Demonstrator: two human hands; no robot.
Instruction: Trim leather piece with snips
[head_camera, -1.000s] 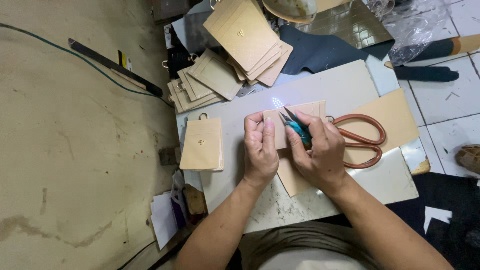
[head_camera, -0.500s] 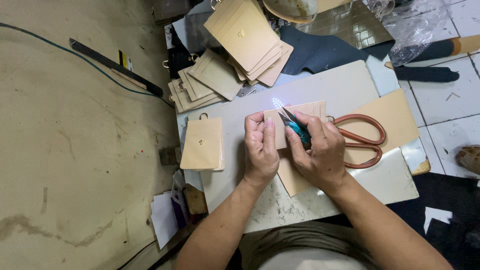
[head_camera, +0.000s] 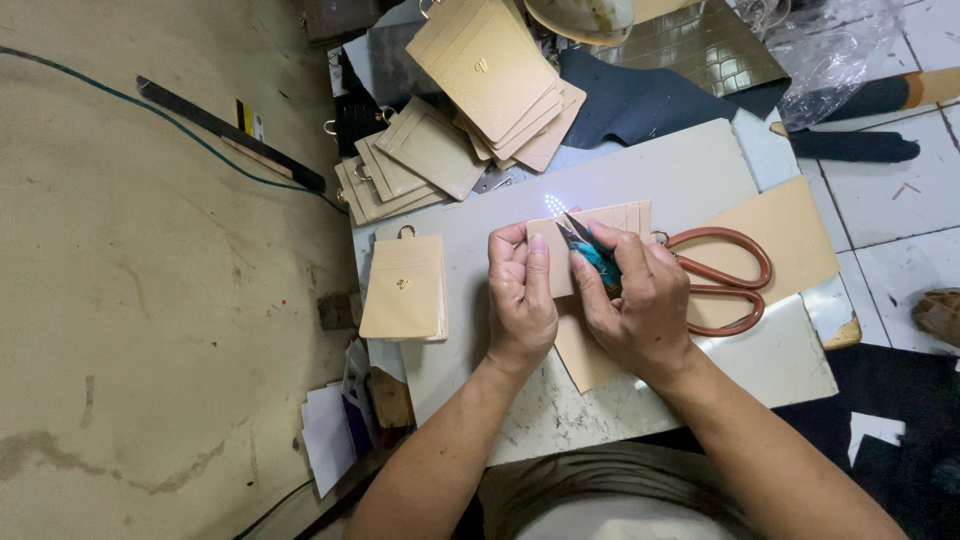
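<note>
- The left hand (head_camera: 520, 300) presses a tan card holder (head_camera: 600, 225) flat at the centre of the pale work board (head_camera: 690, 170), fingers closed on its edge.
- The right hand (head_camera: 635, 300) is clamped on teal thread snips (head_camera: 588, 248); the blades seem to touch the holder.
- Red-handled scissors (head_camera: 725, 280) lie at 3 o'clock, just beside that hand.
- A finished holder (head_camera: 405, 288) lies at 9 o'clock.

The hands (head_camera: 585, 300) hid most of the tan card holder (head_camera: 630, 215) and the snips' (head_camera: 590, 250) handle; the scissors' (head_camera: 725, 280) blades lay hidden behind the right wrist.
</note>
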